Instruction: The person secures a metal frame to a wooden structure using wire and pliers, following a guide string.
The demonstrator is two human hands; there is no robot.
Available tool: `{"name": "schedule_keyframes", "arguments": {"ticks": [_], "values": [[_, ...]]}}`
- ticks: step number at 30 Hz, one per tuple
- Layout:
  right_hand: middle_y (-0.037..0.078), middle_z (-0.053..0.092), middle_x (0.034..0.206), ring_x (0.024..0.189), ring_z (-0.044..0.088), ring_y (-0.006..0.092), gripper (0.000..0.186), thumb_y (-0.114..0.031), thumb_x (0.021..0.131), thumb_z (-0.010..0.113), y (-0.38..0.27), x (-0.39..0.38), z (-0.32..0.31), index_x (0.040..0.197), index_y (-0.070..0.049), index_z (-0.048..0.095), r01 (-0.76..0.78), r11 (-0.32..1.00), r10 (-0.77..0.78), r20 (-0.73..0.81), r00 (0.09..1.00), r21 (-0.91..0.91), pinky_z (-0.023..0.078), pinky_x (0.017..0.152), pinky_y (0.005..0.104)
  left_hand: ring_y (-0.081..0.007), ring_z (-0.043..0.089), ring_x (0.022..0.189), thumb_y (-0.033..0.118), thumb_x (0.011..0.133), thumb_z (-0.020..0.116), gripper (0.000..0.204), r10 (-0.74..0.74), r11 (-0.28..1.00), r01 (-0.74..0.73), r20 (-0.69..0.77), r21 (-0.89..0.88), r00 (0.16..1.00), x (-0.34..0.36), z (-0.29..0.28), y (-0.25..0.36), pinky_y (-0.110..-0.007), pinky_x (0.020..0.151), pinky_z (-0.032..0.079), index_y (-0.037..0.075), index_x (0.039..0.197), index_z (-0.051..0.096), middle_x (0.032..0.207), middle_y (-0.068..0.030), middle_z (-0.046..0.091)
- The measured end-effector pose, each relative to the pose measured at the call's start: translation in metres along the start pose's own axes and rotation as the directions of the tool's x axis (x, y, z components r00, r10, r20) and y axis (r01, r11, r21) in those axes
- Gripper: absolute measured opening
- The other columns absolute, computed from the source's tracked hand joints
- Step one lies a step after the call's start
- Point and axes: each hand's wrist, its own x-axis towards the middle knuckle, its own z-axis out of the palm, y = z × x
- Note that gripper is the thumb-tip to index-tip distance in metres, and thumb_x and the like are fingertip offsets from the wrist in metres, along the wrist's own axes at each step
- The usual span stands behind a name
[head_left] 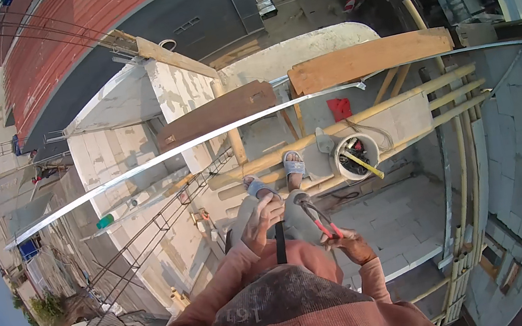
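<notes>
My right hand (351, 243) is closed round the red handles of a pair of pincers (319, 220), whose dark jaws point away from me beside my right knee. Over my left thigh, my left hand (263, 221) has its fingers stretched out, and I see nothing in it. Ahead and to the right of my sandalled feet stands a white bucket (344, 171) with dark tools or scraps inside. A yellow-handled tool (364, 165) leans out over its rim. Touching the bucket's far left side is a grey trowel (324, 141).
Bamboo poles (397, 102) run under and beside my feet, high above a block-walled room. A long metal straightedge (155, 159) crosses ahead, near two wooden boards (369, 61). Rebar cages (159, 226) stick out at left. A red cloth (339, 108) lies beyond the bucket.
</notes>
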Motion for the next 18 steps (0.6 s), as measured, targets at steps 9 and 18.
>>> {"name": "schedule_keyframes", "arguments": {"ticks": [9,18], "values": [[0.006,0.064,0.082,0.069,0.059,0.0132,0.032,-0.022,0.098,0.063,-0.117,0.030,0.179,0.119,0.002,0.065,0.164,0.852,0.045,0.380,0.924,-0.498,0.047,0.067,0.0271,-0.0229,0.061,0.118,0.055,0.104,0.038,0.064,0.134,0.917,-0.238,-0.318,-0.319,0.939,-0.048,-0.017,0.109,-0.034,0.100,0.046,0.005,0.143,0.042,0.119,-0.0134,0.065],[0.008,0.056,0.078,0.065,0.051,0.0182,0.042,-0.040,0.099,0.059,-0.144,0.043,0.248,0.101,0.001,0.063,0.276,0.420,-0.201,0.208,0.957,-0.864,0.041,0.060,0.0330,-0.0299,0.063,0.116,0.066,0.100,0.031,0.083,0.430,0.698,-0.710,-0.847,0.092,0.313,-0.165,-0.227,0.181,-0.039,0.103,0.047,-0.007,0.135,0.050,0.127,-0.0224,0.062]]}}
